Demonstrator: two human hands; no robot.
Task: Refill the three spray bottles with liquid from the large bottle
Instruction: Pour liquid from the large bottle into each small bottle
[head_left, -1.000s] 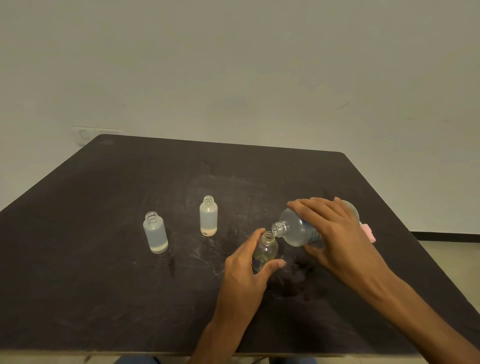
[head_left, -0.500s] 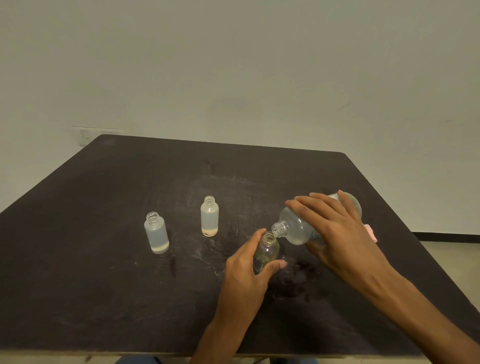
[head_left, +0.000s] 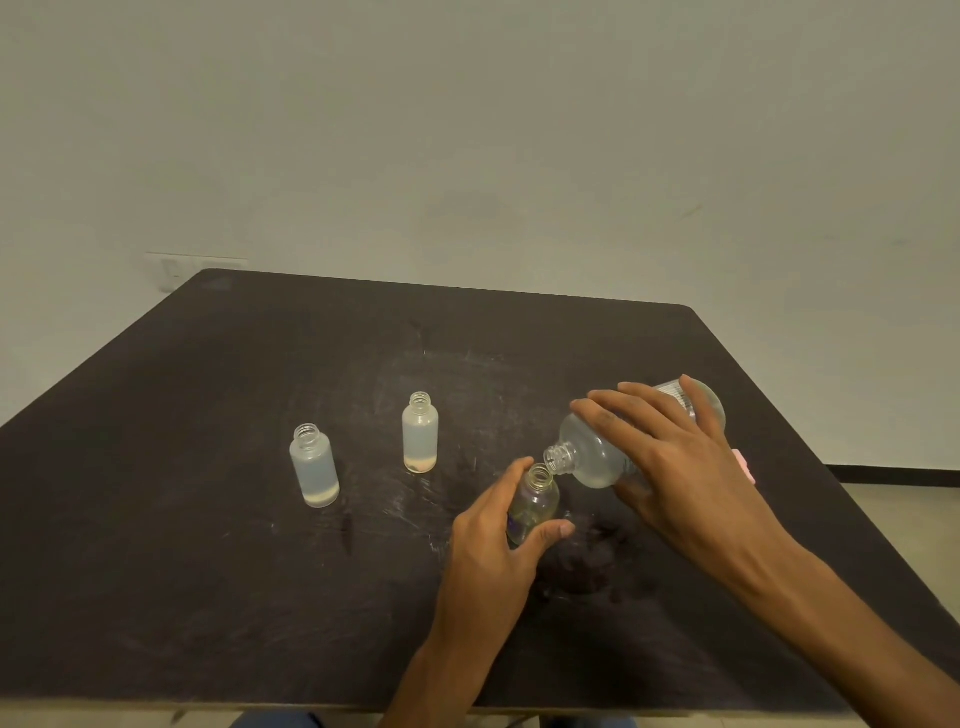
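My right hand (head_left: 675, 467) grips the large clear bottle (head_left: 592, 457), tipped on its side with the open neck pointing left and down. Its mouth sits right at the mouth of a small clear bottle (head_left: 535, 501), which my left hand (head_left: 493, 545) holds upright on the dark table (head_left: 208, 571) between thumb and fingers. Two more small uncapped bottles stand apart to the left: a frosted bottle (head_left: 314, 465) and a second frosted bottle (head_left: 420, 432) further back, each with a thin layer of pale liquid at the bottom.
A small pink object (head_left: 745, 465) lies on the table behind my right wrist, mostly hidden. Dark wet patches (head_left: 587, 566) mark the tabletop near my hands. The table's right edge drops to the floor. A wall socket (head_left: 171, 270) sits behind the far left corner.
My right hand has lifted the base of the large bottle higher, tipping its neck further down toward the small bottle. My left hand and the two other bottles have stayed put.
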